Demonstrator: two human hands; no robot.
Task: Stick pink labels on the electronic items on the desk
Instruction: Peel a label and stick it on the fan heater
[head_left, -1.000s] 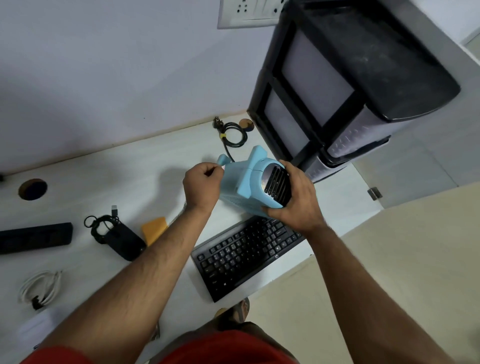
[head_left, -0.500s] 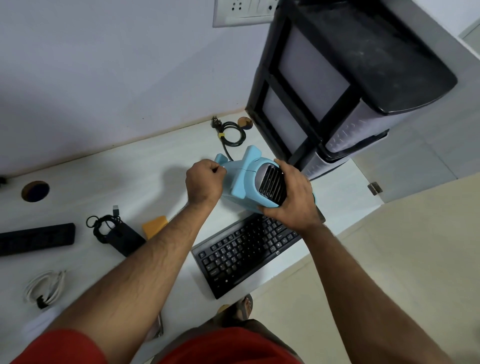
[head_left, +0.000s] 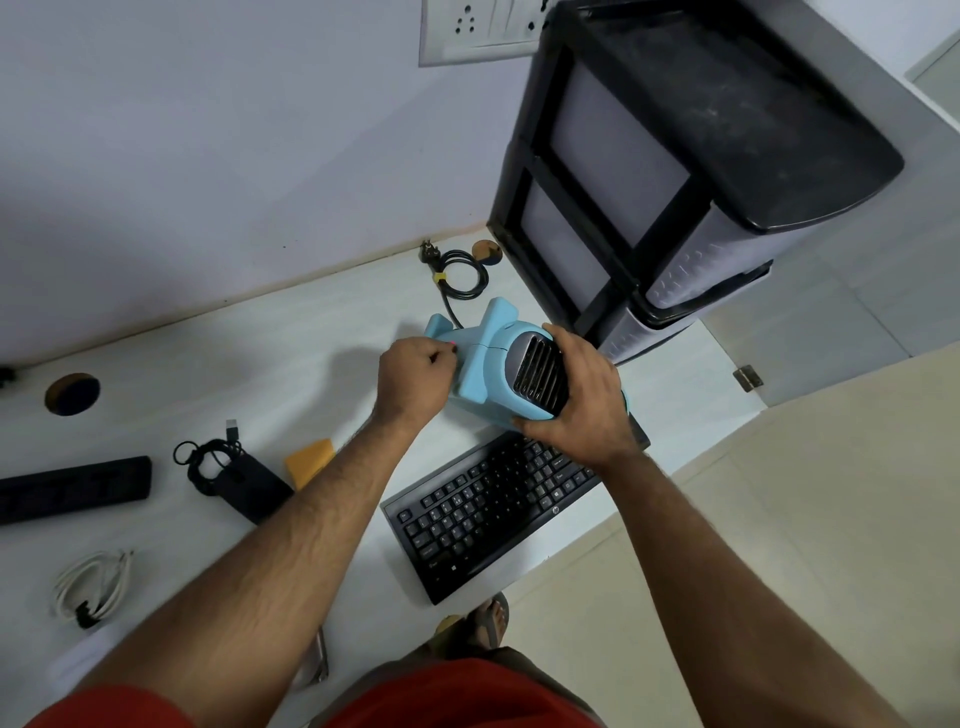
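Note:
A light blue fan heater (head_left: 485, 364) with a black grille sits tilted on the white desk (head_left: 270, 364), just behind the black keyboard (head_left: 498, 509). My right hand (head_left: 576, 395) wraps over its grille end and holds it. My left hand (head_left: 415, 376) is curled against the heater's blue side, fingertips pinching a small pink label (head_left: 453, 343) pressed to the body. The heater's black cord (head_left: 460, 280) lies coiled behind it.
A tall black drawer unit (head_left: 675, 182) stands right of the heater. On the left lie a black power strip (head_left: 72, 488), a black adapter with cable (head_left: 234, 475), an orange pad (head_left: 310, 460), a white cable (head_left: 96, 584) and a desk hole (head_left: 71, 393).
The heater has come down and a little left toward the desk with both hands on it. My left hand stays pressed at its side, where a pink speck now shows.

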